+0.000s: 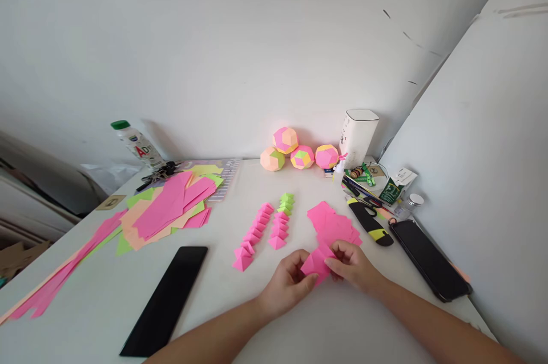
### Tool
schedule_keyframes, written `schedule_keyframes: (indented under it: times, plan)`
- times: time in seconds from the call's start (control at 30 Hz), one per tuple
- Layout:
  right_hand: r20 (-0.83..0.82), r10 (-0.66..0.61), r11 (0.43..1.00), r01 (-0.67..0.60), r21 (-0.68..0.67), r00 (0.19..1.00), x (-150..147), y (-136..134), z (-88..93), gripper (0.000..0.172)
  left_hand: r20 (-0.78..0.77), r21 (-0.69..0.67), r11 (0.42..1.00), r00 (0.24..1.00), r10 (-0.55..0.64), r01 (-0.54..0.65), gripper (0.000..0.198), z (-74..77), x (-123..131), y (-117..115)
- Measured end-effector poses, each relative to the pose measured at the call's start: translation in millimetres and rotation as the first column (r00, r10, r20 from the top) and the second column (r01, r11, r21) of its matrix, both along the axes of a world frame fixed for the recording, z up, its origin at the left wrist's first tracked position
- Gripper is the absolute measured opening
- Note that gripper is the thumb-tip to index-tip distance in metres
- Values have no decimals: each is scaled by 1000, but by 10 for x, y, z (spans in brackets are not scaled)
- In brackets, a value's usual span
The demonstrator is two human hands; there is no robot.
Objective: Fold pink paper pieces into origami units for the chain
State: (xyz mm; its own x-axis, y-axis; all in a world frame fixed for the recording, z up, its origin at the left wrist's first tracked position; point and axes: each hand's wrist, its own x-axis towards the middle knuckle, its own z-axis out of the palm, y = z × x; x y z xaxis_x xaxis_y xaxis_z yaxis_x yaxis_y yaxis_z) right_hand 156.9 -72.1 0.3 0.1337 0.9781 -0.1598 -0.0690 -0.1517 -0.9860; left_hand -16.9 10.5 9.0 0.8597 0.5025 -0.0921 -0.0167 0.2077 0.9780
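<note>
Fingers of left hand and right hand are clamped on a piece; units are folded, squares seemingly left.

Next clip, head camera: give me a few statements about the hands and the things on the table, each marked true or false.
1. The left hand and the right hand both grip one pink folded paper. True.
2. The paper balls sit at the near edge of the table. False: they stand at the far edge, by the wall.
3. Green folded units lie at the far end of a row of pink folded units. True.
4. The bottle has a red cap. False: its cap is green.
</note>
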Motion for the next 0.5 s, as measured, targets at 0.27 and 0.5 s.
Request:
schedule_keyframes:
  times: [0.27, 0.5]
  plan:
    - [103, 82, 997, -82, -7, 991, -44, -28, 5, 33, 104, 203, 975, 993, 64, -84, 18, -161, -17, -35]
    - [167, 131, 990, -137, 26, 977, -60, -19, 53, 35, 124, 323, 938, 988, 90, -126, 16, -141, -26, -50]
